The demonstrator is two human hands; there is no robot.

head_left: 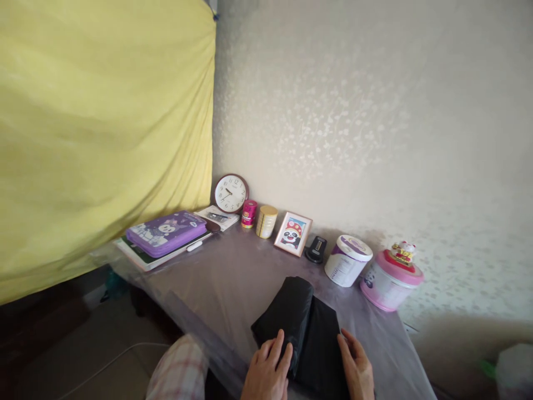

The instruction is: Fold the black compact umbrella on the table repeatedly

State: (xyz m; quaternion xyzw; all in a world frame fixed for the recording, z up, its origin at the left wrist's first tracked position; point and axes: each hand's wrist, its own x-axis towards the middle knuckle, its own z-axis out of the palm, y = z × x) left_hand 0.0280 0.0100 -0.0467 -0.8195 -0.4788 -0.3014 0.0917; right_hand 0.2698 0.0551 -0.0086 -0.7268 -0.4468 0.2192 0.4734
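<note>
A folded black sheet, fabric or plastic, lies on the near part of the table, its left part rolled or folded over into a thicker flap. My left hand rests on that flap with its fingers stretched out and slightly apart. Along the right edge of the black sheet, my right hand touches it with extended fingers, not wrapped round it. The undersides of both hands are hidden.
A plastic-covered table stands against the wall. Along its back are a clock, tins, a framed panda picture, a black device, a white tub and a pink-lidded tub. A purple case lies left.
</note>
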